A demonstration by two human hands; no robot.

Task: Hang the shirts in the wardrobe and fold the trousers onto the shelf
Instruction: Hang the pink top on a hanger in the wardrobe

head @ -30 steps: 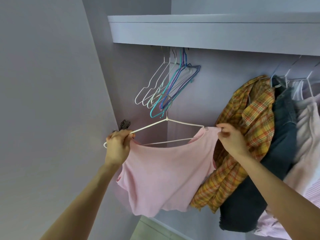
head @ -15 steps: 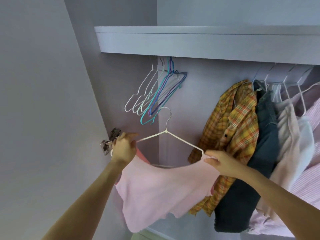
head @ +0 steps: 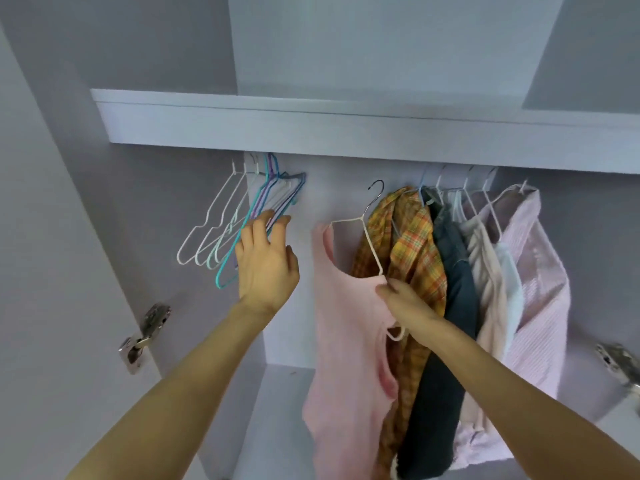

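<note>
Right hand (head: 403,299) pinches the pink shirt (head: 346,341) on its hanger (head: 367,233); left hand (head: 265,261) (fingers spread) touches empty hangers (head: 221,223) in the wardrobe (head: 346,126).

The pink top (head: 346,341) is soft, smooth cloth on a thin white wire hanger (head: 370,244). The checked shirt (head: 412,244) is woven cloth. The door hinge (head: 145,336) is shiny metal.

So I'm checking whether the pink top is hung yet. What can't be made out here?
- Rail: hidden in the head view behind the shelf front.
- Pink top's hanger: hook tip is below the shelf; whether it is on anything is unclear.
- Right hand: its grip on the hanger is partly covered by the pink top.
</note>
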